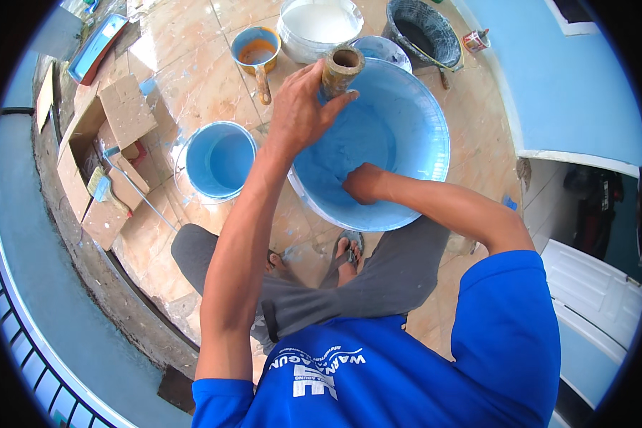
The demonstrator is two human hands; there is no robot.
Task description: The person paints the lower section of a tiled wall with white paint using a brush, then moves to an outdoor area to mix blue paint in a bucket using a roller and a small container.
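A large round tub (424, 153), coated inside with light-blue paint, stands in front of me between my legs. My left hand (299, 107) is at its far-left rim, wrapped round a hollow, paint-stained tube (341, 71) whose open end faces up. Where the lower end of that tube rests is hidden. Inside the tub, my right hand (364, 184) is closed low over the near side. Its fingers point down and away, so what they hold, if anything, does not show. Left of the tub sits a smaller bucket (225, 158) with blue paint inside.
Beyond the tub stand an orange-rimmed dipper (257, 50), a white paint bucket (321, 21), a black bucket (424, 32) and a small can (476, 41). At left lie an opened cardboard box (125, 107), a paint brush (107, 189), a roller frame (132, 175) and a paint tray (98, 48).
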